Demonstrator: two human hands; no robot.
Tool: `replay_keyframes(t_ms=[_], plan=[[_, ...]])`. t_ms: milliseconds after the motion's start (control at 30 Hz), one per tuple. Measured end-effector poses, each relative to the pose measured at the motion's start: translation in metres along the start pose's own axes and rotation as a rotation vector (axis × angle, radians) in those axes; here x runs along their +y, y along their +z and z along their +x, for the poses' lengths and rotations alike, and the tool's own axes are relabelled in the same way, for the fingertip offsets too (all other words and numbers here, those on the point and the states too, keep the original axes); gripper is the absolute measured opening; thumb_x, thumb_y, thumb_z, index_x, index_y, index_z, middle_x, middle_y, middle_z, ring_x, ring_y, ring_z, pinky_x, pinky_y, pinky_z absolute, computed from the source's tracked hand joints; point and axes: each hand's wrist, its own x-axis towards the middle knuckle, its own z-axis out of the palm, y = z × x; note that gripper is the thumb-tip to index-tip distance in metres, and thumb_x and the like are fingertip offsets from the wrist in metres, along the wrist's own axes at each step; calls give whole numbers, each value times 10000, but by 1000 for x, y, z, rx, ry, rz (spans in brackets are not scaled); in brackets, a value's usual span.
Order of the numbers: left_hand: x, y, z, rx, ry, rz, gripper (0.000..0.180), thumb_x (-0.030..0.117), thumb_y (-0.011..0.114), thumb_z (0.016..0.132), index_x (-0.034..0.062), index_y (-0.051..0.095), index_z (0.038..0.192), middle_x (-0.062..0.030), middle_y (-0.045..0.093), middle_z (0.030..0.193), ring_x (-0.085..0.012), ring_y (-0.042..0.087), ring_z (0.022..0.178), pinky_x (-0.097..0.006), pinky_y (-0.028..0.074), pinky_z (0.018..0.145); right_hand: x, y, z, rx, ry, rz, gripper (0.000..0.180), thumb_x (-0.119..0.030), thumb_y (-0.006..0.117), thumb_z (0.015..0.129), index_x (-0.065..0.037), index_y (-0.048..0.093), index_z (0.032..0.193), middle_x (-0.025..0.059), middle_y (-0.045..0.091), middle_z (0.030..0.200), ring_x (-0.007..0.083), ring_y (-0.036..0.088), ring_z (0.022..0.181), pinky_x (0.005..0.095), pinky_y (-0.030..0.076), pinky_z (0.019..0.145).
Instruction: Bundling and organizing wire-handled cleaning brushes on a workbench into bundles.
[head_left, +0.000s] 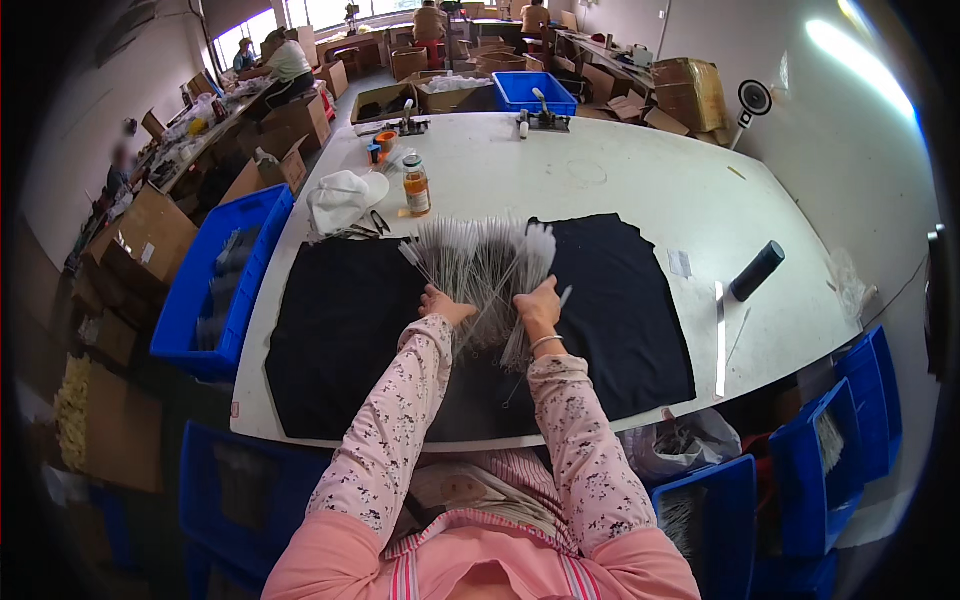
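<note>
– Pink shirt [450, 547] nearest. Hands?
– Left hand [448, 306] and right hand [540, 306] closed round wire-stemmed brushes [485, 262], over black cloth [340, 330].
– Handling?
– Probably best squeezed evenly from both sides, lest they bend.

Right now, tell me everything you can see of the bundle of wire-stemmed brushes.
The bundle of wire-stemmed brushes is a dense mass of slender, greyish, metal-looking stems with narrow whitish heads that look like bristle. The heads fan out away from the person; the stems cross and draw together nearer, where small end loops show. The left hand holds its left side, the right hand its right. It is over the black cloth; how much rests there is unclear.
</note>
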Motion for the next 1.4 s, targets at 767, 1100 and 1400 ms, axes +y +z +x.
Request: replay_keyframes(t_ms=[767,1100,1400], plan=[[32,-9,-26,385,674,-247,918,489,707,678,-52,331,1316,-213,484,1220,-322,459,1160,-358,373,971,17,-7,8,168,-235,191,316,-198,603,682,37,511,874,282,609,846,446,587,852,476,454,772],[69,-28,-34,-567,436,-1133,571,287,820,623,-73,583,998,-96,637,890,-185,617,783,-282,494,715,-35,-26,-48,68,-638,357,281,-141,676,703,5,516,881,215,609,772,400,594,768,449,460,663],[66,-62,-34,-222,468,-1396,107,40,613,715,-2,588,810,-73,616,730,-168,600,652,-307,512,626,-55,-15,-60,28,-986,215,638,-107,685,667,70,403,1211,230,569,998,375,542,932,432,437,791]])
